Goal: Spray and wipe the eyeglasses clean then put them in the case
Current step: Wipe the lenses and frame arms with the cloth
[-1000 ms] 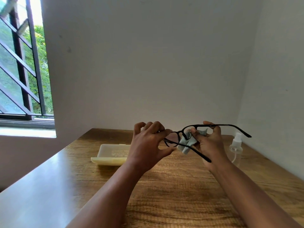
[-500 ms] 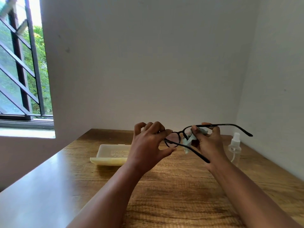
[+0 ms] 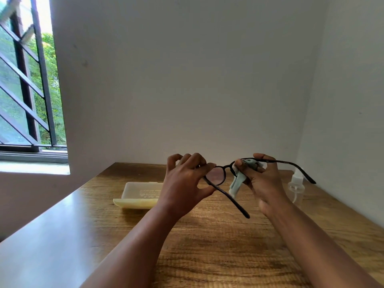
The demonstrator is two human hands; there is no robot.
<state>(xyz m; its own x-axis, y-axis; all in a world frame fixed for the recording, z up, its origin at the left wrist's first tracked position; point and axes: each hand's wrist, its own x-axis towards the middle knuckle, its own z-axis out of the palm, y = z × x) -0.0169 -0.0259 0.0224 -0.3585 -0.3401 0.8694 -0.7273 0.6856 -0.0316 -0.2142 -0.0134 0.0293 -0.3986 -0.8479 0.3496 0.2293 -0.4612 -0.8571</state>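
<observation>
Black-framed eyeglasses (image 3: 221, 173), arms unfolded, pinched by left hand (image 3: 185, 183); right hand (image 3: 264, 179) presses cloth (image 3: 239, 181) on lens.

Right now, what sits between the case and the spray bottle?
In the head view, both hands: the left hand holds the glasses and the right hand presses the cloth on them, above the table between case and bottle.
</observation>
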